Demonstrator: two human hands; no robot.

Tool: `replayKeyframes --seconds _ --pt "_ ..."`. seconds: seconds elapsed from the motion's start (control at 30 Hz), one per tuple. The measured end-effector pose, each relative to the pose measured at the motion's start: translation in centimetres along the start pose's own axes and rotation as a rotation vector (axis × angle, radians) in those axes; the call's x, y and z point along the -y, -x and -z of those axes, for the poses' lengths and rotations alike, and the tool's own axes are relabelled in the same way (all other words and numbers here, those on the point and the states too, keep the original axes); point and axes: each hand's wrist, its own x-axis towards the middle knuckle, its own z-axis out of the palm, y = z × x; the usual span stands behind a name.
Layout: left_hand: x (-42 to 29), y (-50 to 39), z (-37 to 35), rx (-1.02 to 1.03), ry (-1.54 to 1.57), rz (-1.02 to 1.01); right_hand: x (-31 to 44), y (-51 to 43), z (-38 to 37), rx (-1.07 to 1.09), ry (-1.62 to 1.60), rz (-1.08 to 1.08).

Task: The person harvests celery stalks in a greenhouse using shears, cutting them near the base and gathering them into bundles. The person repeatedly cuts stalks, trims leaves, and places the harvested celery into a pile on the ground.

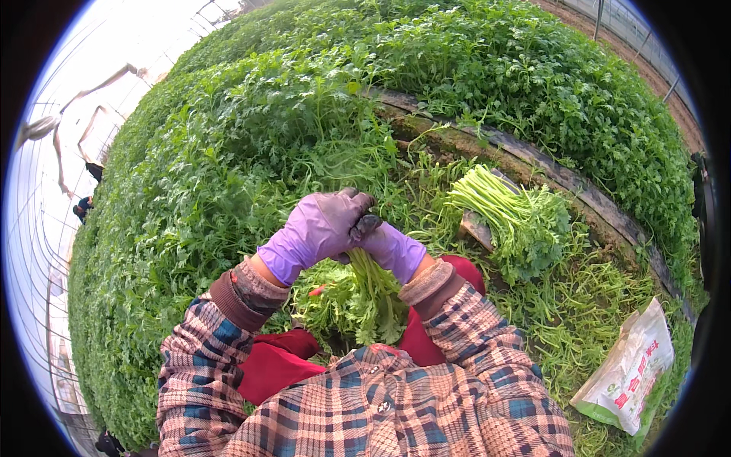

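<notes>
In front of my chest, both gloved hands meet around the stem ends of a small bunch of leafy greens (374,291), which look like garland chrysanthemum. Its leaves hang down towards my lap. My left hand (325,223), in a purple glove with soiled fingers, is curled over the top of the stems. Pressed against it from the other side, my right hand (382,237) wears a matching glove with dark, dirty fingertips. The fingers overlap, so the exact grip is partly hidden. Below the hands, more cut leaves and a small red object (316,291) show between my knees.
To the right, a larger bundle of cut greens (508,217) lies across a small wooden support (477,228). A printed white sack (634,371) lies at lower right. Dense growing greens (171,217) stand at left and ahead. A dark strip (537,154) edges the bed; trimmings (571,303) litter the ground.
</notes>
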Motion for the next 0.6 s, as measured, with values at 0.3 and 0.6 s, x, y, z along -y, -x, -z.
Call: replayKeyframes --seconds 0.3,0.6 --pt "-0.4 -3.4 1.9 -0.218 -0.138 -0.002 6.0 -0.2 -2.1 -0.234 0.203 0.138" --pt "-1.1 -19.0 0.6 -0.668 0.789 -0.041 20.1 9.0 2.2 -0.79 1.132 -0.139"
